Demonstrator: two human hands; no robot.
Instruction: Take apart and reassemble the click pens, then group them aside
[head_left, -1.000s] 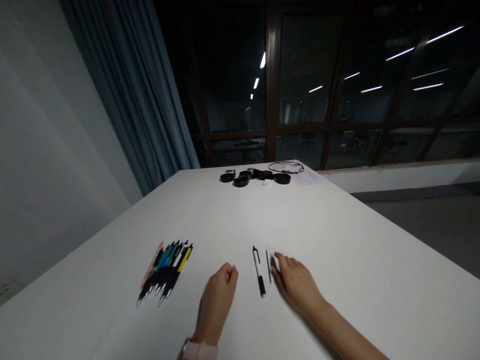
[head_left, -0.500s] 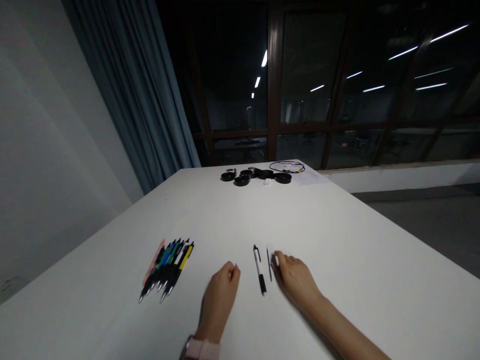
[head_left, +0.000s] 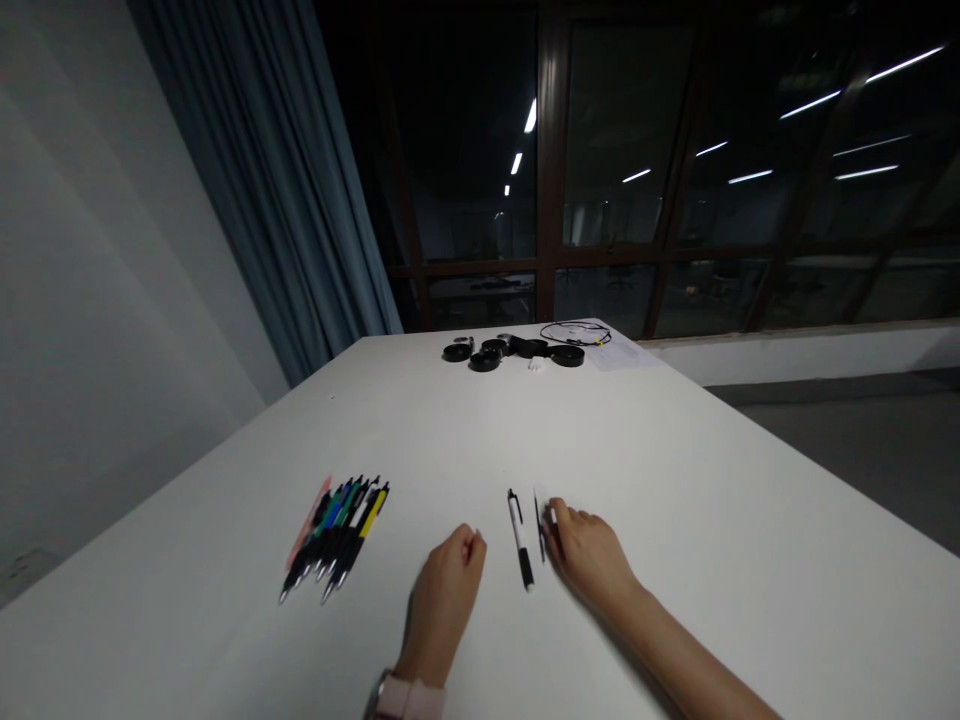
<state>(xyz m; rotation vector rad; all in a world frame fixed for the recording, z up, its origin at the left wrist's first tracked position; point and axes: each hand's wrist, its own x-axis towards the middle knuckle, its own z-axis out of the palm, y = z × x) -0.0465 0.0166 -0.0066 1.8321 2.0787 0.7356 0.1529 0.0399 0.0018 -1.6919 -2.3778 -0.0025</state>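
Observation:
On the white table [head_left: 450, 440], a white pen with a black grip [head_left: 520, 540] lies between my two hands. Just right of it is a thin dark refill [head_left: 540, 528], close to the fingertips of my right hand [head_left: 589, 550]. Those fingers are curled round something small and white that I cannot make out. My left hand [head_left: 450, 575] rests on the table left of the pen, closed, and nothing shows in it. Farther left lies a bunch of pens [head_left: 337, 535] with black grips and green, blue, white and yellow barrels, beside a pink one [head_left: 309, 522].
Black round rolls [head_left: 485, 359] lie at the table's far end with a small white item [head_left: 536, 365]. Behind them are a looped black cable [head_left: 576, 334] and a paper sheet [head_left: 626, 356]. A blue curtain [head_left: 277, 180] hangs at the back left, beside dark windows.
My left hand has shifted slightly to the right. My right hand has hardly moved, its fingertips still beside the refill.

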